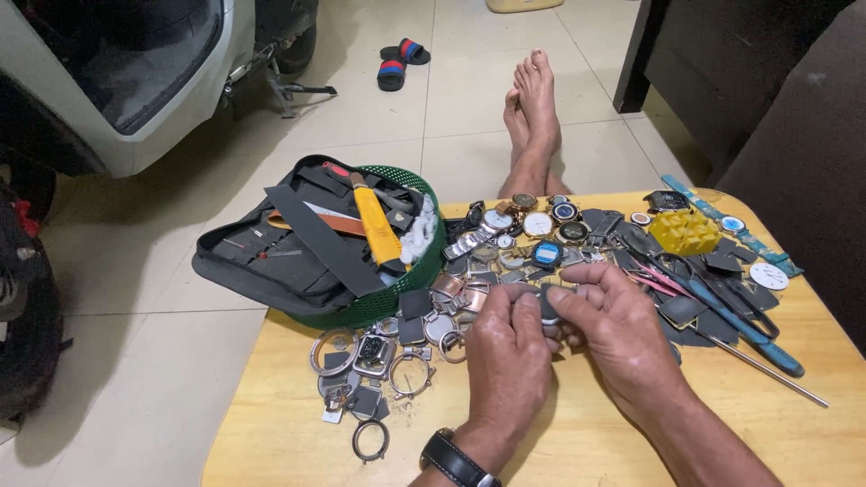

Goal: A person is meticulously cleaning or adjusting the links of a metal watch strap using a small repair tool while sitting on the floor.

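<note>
My left hand (510, 352) and my right hand (613, 320) meet over the middle of a low wooden table (577, 446). Together they pinch a small dark watch part (548, 307) between the fingertips; most of it is hidden by the fingers. A black wristwatch (454, 460) sits on my left wrist. Just beyond the hands lies a heap of watch faces (532, 225), and loose metal watch cases and rings (374, 356) lie to the left.
A green basket (383, 302) with a black tool pouch (271, 248) and a yellow-handled tool (377, 225) sits at the table's left rear. A yellow block (684, 232), blue-handled tools (740, 320) and a thin rod (767, 368) lie right. My bare feet (534, 117) rest beyond; sandals (397, 63) and a scooter (117, 81) stand on the floor.
</note>
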